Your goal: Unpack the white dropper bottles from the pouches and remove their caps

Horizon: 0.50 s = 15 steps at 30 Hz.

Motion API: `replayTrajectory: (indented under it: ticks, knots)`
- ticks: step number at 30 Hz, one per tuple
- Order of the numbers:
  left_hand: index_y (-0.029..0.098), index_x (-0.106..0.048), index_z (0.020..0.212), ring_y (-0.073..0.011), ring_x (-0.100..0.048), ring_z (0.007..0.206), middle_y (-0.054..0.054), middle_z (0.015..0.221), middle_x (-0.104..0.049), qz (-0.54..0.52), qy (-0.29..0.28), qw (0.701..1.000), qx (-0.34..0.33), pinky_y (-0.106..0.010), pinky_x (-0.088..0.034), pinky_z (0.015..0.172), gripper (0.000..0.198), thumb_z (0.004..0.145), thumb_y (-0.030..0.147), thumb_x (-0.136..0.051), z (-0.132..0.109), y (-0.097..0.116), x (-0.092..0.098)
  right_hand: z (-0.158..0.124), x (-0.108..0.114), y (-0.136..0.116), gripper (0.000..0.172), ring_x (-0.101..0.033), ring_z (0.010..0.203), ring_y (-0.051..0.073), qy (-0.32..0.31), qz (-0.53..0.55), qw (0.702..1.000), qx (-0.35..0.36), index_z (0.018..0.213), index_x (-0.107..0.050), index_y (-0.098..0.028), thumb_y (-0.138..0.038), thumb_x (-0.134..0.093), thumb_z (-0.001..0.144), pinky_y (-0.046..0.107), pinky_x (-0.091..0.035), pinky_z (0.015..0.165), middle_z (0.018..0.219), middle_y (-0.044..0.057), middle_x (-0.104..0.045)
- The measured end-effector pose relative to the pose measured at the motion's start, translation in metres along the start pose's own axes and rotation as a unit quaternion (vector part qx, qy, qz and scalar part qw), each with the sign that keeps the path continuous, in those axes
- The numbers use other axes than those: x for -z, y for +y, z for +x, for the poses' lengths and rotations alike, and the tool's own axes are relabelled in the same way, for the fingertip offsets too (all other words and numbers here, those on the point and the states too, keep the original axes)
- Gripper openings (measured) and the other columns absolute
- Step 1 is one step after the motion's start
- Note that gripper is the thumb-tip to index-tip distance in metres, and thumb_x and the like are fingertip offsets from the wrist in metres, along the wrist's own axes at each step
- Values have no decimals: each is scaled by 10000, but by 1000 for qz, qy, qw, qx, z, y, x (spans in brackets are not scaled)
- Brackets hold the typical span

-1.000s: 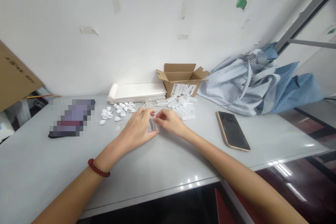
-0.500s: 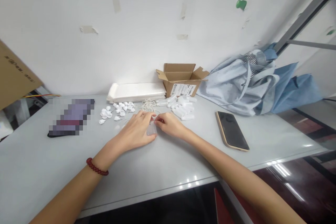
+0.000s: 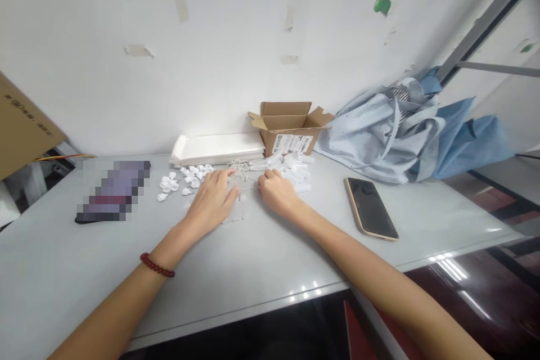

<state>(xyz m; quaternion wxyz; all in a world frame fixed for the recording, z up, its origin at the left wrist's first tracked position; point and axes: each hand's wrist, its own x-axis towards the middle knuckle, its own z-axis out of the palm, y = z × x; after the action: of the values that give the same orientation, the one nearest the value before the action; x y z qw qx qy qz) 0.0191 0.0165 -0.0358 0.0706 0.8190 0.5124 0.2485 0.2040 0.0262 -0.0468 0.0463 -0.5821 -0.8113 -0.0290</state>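
Observation:
My left hand [image 3: 212,198] rests low over the table, thumb apart from the fingers and nothing visible between them. Just under its thumb lie several small clear plastic pieces [image 3: 239,211], side by side and partly hidden. My right hand [image 3: 278,194] is closed, fingertips curled down, and a thin white cord [image 3: 253,185] shows at them. Between and beyond the hands sits a tangle of white cords [image 3: 238,166]. Clear plastic tubes [image 3: 300,169] are heaped behind my right hand. Small white caps [image 3: 169,183] lie scattered left of my left hand.
An open cardboard box [image 3: 287,135] and a stack of white flat packets [image 3: 217,148] stand against the wall. At the right are a phone [image 3: 371,208] and a light blue cloth bag [image 3: 371,135]. A dark, pixelated flat object [image 3: 116,191] lies at the left.
My hands, close together earlier around a clear piece, have moved apart. The left thumb has opened away and the clear pieces lie on the table. My right hand shifted slightly right.

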Motion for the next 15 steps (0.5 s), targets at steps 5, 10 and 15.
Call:
replayTrajectory:
  ticks: [5,10,15]
  knots:
    - [126,-474,1209,-308,-470,1166,-145,1216,-567,6,15,1000,5,-484,-396,983,352,893,269,-408,1,0,-2,-1,-2,-2,312,-516,1016,238,9,12,1000,7,1147,-548,-164,-104,-348,916,295,-468,695,1086,130,-561]
    - [99,-467,1225,-311,-480,1149,-162,1215,-566,4,16,1000,14,-485,-410,966,379,889,263,-406,2,0,-2,0,-2,1,319,-519,1033,242,-4,0,1000,26,1079,-602,-143,-68,-357,888,292,-478,689,1085,148,-542]
    - [94,-464,1235,-307,-482,1149,-162,1210,-567,6,19,1000,15,-483,-402,983,387,888,250,-394,1,-2,-3,0,-1,1,321,-503,1055,262,1,-31,998,53,1032,-626,-101,-30,-369,853,309,-492,720,1081,172,-548]
